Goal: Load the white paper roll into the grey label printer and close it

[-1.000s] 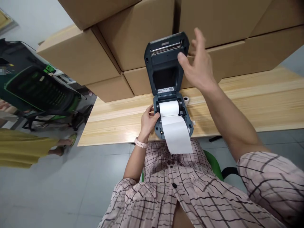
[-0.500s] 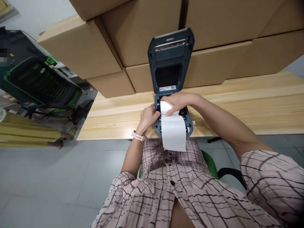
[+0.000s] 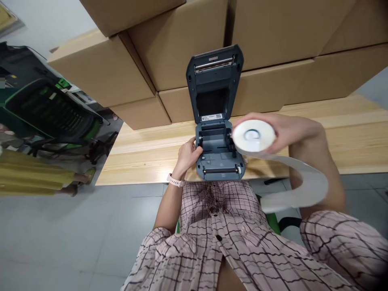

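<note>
A dark grey label printer [image 3: 221, 163] lies at the table's front edge with its lid [image 3: 214, 85] raised and its roll bay bare. My left hand [image 3: 188, 155] grips the printer's left wall, thumb over the rim and fingers on the outside, partly hidden. To the right of the printer, my right hand [image 3: 281, 131] holds a white label roll [image 3: 239, 137] in the air, its round end and core turned toward me. A loose strip of label paper [image 3: 312, 186] curls from the roll, over my right forearm and toward my lap.
Stacked cardboard boxes [image 3: 182, 48] stand behind the printer along the wooden table [image 3: 145, 153]. Off to the left are a black and green office chair [image 3: 51, 109] and a person in yellow clothing [image 3: 33, 173].
My right hand has lifted the label roll out of the printer's bay and moved it right, turning its end toward me. The paper strip came along. My left hand stays on the printer.
</note>
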Motion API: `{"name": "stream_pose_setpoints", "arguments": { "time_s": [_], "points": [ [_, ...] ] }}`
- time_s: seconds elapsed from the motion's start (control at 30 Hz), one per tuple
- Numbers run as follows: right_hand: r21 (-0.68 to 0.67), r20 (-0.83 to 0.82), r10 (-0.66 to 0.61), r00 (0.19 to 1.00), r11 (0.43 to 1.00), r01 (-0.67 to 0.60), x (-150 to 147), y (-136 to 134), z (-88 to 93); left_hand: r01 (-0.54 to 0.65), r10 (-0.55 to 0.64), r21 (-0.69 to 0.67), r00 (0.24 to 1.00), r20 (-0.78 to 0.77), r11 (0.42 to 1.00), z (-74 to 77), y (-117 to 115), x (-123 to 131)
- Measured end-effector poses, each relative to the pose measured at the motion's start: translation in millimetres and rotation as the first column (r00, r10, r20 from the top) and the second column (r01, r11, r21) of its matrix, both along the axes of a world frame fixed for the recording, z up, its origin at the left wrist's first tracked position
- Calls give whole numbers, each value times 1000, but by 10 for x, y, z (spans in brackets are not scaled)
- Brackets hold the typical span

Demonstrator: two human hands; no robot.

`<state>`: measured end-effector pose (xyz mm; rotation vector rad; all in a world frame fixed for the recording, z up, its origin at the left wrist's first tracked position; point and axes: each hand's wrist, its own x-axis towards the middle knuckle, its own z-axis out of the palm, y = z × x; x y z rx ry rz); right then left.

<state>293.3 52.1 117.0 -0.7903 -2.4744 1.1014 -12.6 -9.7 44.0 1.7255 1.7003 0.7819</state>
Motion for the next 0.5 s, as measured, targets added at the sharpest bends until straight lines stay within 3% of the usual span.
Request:
{"name": "stream_pose_setpoints", "arguments": {
  "time_s": [0.1,0.23,0.37,0.5],
  "points": [
    [-154,-136,-302,944,947,281,472,-207,-262,-10,10,-2,1000,18,1000,-24,3,-6],
    [-352,-49,-592,805,764,541,703,-220,-597,-30,30,-8,998,52,1000,-37,4,-1],
    [-468,-59,-632,773,701,538,660,-113,-838,-38,40,-18,995,92,999,-41,-7,9],
    [-535,-106,-617,780,696,478,767,-75,-943,-40,41,-16,992,122,999,-83,-3,-1]
  ]
}}
